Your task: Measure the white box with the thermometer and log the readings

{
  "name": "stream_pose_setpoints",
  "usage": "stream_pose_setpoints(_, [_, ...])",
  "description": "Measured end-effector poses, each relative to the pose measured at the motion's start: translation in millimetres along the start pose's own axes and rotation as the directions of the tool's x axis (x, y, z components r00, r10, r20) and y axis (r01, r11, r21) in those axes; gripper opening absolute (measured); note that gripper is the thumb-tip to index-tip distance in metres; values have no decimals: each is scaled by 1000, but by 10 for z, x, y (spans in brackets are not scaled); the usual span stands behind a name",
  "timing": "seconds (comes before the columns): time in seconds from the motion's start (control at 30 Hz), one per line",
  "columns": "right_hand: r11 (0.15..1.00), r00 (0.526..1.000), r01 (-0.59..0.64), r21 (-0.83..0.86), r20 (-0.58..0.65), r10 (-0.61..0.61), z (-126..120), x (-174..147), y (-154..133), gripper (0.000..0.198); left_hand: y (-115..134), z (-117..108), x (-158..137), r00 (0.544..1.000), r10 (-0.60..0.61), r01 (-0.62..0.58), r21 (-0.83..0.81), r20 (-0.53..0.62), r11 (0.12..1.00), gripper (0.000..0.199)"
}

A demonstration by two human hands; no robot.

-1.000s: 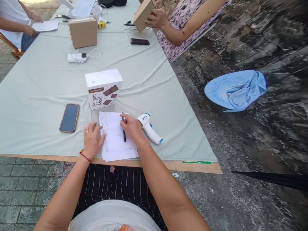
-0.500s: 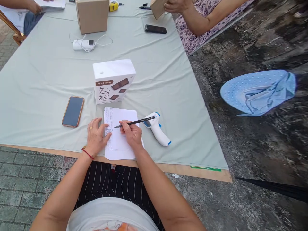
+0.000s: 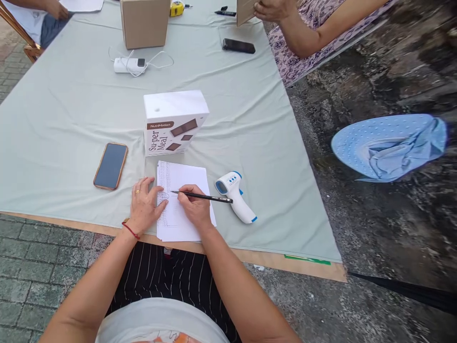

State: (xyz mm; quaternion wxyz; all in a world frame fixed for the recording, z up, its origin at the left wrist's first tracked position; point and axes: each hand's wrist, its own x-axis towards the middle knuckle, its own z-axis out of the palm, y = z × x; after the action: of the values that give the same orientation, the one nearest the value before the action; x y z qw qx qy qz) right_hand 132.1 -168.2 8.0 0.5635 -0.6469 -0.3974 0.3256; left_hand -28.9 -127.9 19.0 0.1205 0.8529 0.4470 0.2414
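Note:
My right hand [image 3: 195,206] grips a black pen [image 3: 210,197], its tip at the upper middle of a stack of white paper sheets [image 3: 189,174]. Printed or written columns run down the sheets' left side, with a circled spot among them. My left hand [image 3: 145,202] lies with spread fingers, thumb and fingertips on the paper's left edge. Just right of the paper lies a white and blue infrared thermometer [image 3: 237,197], the pen's rear end over it. Behind the sheets stands a white Su-per Meal box [image 3: 174,124]. A phone [image 3: 111,166] with a brown case rests left of my left hand.
Farther back are a cardboard box [image 3: 145,26], a white device with a cable [image 3: 130,65], a yellow tape measure [image 3: 176,8] and a black case [image 3: 238,45]. Another person's hand [image 3: 274,10] holds cardboard. A blue hat [image 3: 389,147] lies right of the table; a second person sits far left.
The pen has swung from rising rightward to sloping down rightward, its tip still near the same spot. The view has shifted slightly. My left hand stays on the paper.

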Motion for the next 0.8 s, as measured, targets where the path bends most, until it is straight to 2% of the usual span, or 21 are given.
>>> stream_pose_setpoints(0.1, [1000,1000,3,4,31,-3,-5,15,-6,12,-1,6,-6,1000,2,-2,-2,-7,1000,27])
stream_pose_setpoints(0.3, [1000,1000,16,-24,-4,-16,21,31,-2,6,12,-7,-7,1000,-17,17,-15,-1,1000,27])
stream_pose_setpoints(0.53, [997,996,58,-45,70,-55,46,0,-1,9,23,-28,3,1000,-15,15,-3,20,1000,25])
stream_pose_setpoints(0.8, [992,993,83,-92,87,-75,40,-15,33,9,43,-13,-16,1000,-20,21,-7,14,1000,25])
